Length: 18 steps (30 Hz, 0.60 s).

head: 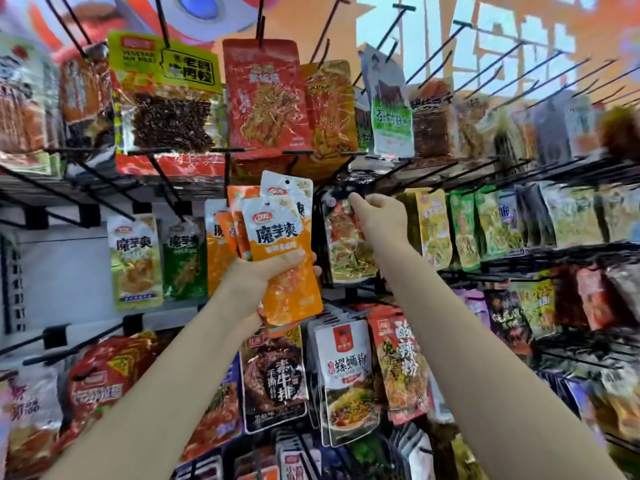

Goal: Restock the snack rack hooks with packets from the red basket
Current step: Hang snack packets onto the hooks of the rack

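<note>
My left hand (273,268) grips a fanned bunch of orange-and-white snack packets (277,237), held upright in front of the middle row of the rack. My right hand (379,216) is raised to its right, its fingertips pinching the top of a clear packet with red and green contents (346,247) where it hangs on a black hook (349,188). Matching orange packets (216,244) hang just left of the bunch. The red basket is out of view.
Black wire hooks (491,57) stick out toward me in every row, several of the upper right ones bare. Packed rows of snack packets hang above (263,95), below (346,379) and to both sides. A white back panel (65,268) shows at the left.
</note>
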Tool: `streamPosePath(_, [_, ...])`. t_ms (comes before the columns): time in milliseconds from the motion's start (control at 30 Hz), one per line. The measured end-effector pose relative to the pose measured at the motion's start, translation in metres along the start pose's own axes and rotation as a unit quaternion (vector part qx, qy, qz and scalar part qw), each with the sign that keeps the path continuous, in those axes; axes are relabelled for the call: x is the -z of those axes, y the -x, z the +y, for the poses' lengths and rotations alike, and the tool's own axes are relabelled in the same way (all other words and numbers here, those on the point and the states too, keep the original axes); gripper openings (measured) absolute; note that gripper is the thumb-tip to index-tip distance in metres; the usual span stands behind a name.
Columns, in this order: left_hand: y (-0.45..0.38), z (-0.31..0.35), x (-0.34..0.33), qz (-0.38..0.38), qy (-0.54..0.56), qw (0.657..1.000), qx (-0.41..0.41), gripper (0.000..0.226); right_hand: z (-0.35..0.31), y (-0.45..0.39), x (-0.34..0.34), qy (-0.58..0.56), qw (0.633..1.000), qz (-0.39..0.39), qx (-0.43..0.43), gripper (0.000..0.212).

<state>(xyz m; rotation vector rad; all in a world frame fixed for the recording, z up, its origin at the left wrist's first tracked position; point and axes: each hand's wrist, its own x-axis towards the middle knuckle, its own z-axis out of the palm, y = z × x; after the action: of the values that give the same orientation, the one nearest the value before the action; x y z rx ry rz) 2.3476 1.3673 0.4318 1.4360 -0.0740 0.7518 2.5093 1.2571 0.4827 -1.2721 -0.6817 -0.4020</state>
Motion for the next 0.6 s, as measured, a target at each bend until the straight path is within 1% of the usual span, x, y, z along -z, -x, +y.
streamPosePath(67, [-0.002,-0.001,-0.003,-0.001,-0.005,1.000,-0.004,0.046,0.002,0.000,0.002,0.028,0.999,0.039,0.026,0.023])
streamPosePath(100, [-0.003,-0.001,-0.004,0.004,-0.010,1.000,-0.007,0.046,0.002,0.003,0.004,0.028,0.996,0.064,0.052,0.023])
streamPosePath(133, [-0.004,-0.001,-0.005,0.007,-0.016,1.000,-0.008,0.048,0.000,0.008,0.006,0.019,0.994,0.072,0.082,0.021])
streamPosePath(167, [-0.005,0.000,-0.006,0.012,-0.026,1.000,-0.007,0.050,-0.002,0.014,0.006,0.008,0.993,0.053,0.107,0.021])
streamPosePath(200, [-0.006,0.000,-0.008,0.017,-0.039,0.999,-0.004,0.052,-0.004,0.022,0.006,0.002,0.992,0.005,0.123,0.026])
streamPosePath(267, [-0.008,0.001,-0.011,0.031,-0.063,0.998,-0.003,0.049,-0.006,0.037,-0.003,0.016,0.986,-0.113,0.125,0.041])
streamPosePath(300, [-0.009,0.001,-0.013,0.034,-0.069,0.997,-0.001,0.045,-0.005,0.043,-0.007,0.020,0.981,-0.149,0.119,0.044])
streamPosePath(367, [-0.008,0.002,-0.016,0.036,-0.082,0.996,-0.001,0.040,-0.005,0.048,-0.012,0.001,0.980,-0.169,0.106,0.037])
streamPosePath(400, [-0.009,0.001,-0.016,0.044,-0.084,0.995,-0.003,0.043,-0.006,0.049,-0.012,-0.012,0.981,-0.170,0.098,0.034])
streamPosePath(467, [-0.010,0.001,-0.012,0.082,-0.085,0.993,-0.014,0.062,-0.006,0.049,-0.008,-0.036,0.981,-0.175,0.080,0.030])
streamPosePath(533, [-0.008,0.003,-0.011,0.106,-0.054,0.993,-0.026,0.088,-0.005,0.050,-0.003,-0.064,0.980,-0.178,0.058,0.025])
streamPosePath(567, [-0.006,0.003,-0.009,0.115,-0.047,0.992,-0.018,0.102,-0.004,0.050,-0.001,-0.076,0.980,-0.176,0.049,0.025])
streamPosePath(600, [-0.007,0.002,-0.006,0.116,-0.032,0.993,-0.020,0.106,-0.002,0.049,0.001,-0.090,0.980,-0.173,0.038,0.025])
